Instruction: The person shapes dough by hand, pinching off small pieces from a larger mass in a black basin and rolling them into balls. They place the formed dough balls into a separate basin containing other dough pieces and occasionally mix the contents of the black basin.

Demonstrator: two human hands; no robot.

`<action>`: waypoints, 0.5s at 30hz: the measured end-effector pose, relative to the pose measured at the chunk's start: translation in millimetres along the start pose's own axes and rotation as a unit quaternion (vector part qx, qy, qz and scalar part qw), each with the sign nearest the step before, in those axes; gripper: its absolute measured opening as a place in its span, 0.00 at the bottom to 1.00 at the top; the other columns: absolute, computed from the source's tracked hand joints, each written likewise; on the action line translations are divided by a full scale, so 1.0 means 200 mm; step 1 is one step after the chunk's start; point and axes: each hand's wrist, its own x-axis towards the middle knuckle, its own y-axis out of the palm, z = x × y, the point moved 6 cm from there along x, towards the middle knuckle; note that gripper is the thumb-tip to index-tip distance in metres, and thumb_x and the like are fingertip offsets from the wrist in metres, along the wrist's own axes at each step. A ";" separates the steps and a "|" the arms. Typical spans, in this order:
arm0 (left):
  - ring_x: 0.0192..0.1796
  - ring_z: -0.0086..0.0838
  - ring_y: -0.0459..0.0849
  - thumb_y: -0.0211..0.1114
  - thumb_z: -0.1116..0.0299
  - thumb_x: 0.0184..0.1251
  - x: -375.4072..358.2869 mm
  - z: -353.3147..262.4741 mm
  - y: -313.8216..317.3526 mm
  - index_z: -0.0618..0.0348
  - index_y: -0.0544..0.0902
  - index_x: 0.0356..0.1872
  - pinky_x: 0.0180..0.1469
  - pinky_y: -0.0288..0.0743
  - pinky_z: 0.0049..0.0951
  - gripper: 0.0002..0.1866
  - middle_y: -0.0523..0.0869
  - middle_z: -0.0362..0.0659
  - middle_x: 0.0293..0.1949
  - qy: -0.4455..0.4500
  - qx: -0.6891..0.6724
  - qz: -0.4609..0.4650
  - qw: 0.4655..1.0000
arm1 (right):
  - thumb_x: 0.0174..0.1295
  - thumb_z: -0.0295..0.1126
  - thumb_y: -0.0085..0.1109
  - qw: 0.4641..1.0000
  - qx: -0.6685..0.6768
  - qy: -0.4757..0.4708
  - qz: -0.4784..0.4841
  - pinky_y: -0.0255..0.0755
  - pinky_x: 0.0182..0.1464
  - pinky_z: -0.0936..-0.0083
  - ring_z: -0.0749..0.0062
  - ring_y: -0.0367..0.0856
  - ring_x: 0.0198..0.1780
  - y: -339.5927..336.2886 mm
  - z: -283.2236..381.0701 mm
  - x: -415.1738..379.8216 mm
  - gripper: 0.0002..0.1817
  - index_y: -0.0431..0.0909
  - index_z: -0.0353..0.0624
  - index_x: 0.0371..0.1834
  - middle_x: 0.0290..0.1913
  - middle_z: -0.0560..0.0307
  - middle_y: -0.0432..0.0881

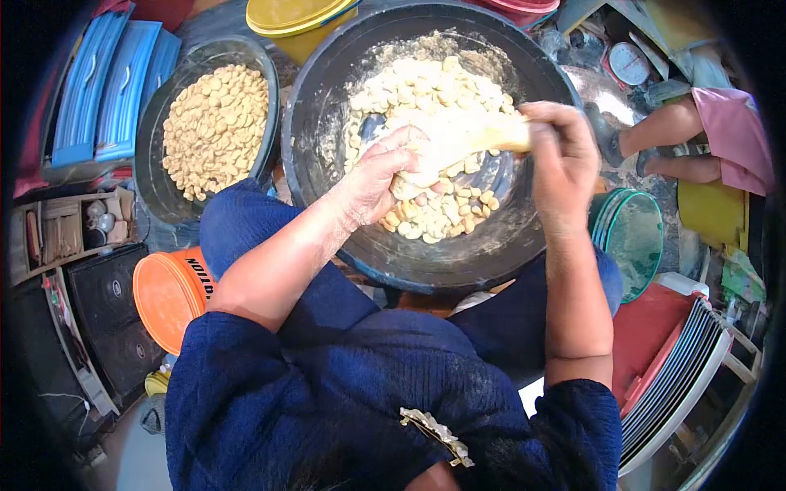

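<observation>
Over the large black basin (pixel 319 204), a pale length of dough (pixel 463 143) stretches between my hands, its middle washed out by bright light. My left hand (pixel 381 168) closes round its left end, with flour on the skin. The thin right end is pinched in my right hand (pixel 565 151), which is slightly blurred. Beneath the dough lie many small pale dough pieces (pixel 446 214), dusted with flour. Streaks of flour coat the basin's inside.
Left of the basin, a smaller black tub (pixel 151 172) holds many tan pieces (pixel 217 123). Around me are an orange bucket (pixel 168 299), a yellow bucket (pixel 299 16), a green container (pixel 634 241) and blue drawers (pixel 115 90). Another person's legs (pixel 667 135) are at right.
</observation>
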 end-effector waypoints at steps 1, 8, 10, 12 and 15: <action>0.37 0.31 0.83 0.50 0.76 0.55 0.00 -0.01 0.00 0.60 0.70 0.48 0.29 0.79 0.25 0.16 0.79 0.49 0.41 -0.002 0.003 0.002 1.000 | 0.62 0.21 0.47 0.998 -0.027 -0.047 -0.043 0.71 0.44 0.82 0.79 0.76 0.37 -0.05 0.03 0.03 0.06 0.74 0.37 0.39 0.40 0.59 0.77; 0.41 0.29 0.80 0.49 0.79 0.52 -0.03 0.03 0.01 0.59 0.66 0.53 0.31 0.78 0.27 0.23 0.76 0.48 0.46 -0.019 -0.036 -0.010 0.999 | 0.50 0.28 0.61 0.929 -0.226 -0.114 0.272 0.61 0.58 0.64 0.57 0.72 0.51 0.12 0.08 -0.02 0.11 0.79 0.42 0.38 0.49 0.48 0.78; 0.40 0.28 0.80 0.49 0.79 0.52 -0.02 0.07 -0.01 0.59 0.65 0.54 0.31 0.77 0.26 0.24 0.76 0.47 0.45 -0.019 -0.013 0.018 1.000 | 0.49 0.25 0.61 0.936 -0.179 -0.065 0.297 0.66 0.55 0.66 0.57 0.73 0.52 0.27 0.08 -0.11 0.09 0.80 0.42 0.35 0.47 0.49 0.79; 0.40 0.27 0.79 0.49 0.79 0.52 -0.01 0.07 -0.01 0.59 0.64 0.55 0.31 0.77 0.26 0.25 0.75 0.46 0.44 -0.019 0.012 0.046 0.999 | 0.49 0.24 0.60 0.929 -0.150 -0.033 0.336 0.68 0.53 0.68 0.57 0.74 0.51 0.33 0.03 -0.16 0.08 0.80 0.43 0.34 0.46 0.50 0.79; 0.38 0.25 0.77 0.51 0.79 0.50 -0.02 0.06 0.00 0.59 0.62 0.57 0.32 0.75 0.26 0.28 0.74 0.46 0.44 -0.070 0.009 0.107 0.992 | 0.54 0.20 0.55 0.932 -0.127 -0.114 0.320 0.75 0.41 0.74 0.65 0.81 0.36 0.31 0.01 -0.09 0.07 0.80 0.40 0.36 0.39 0.52 0.80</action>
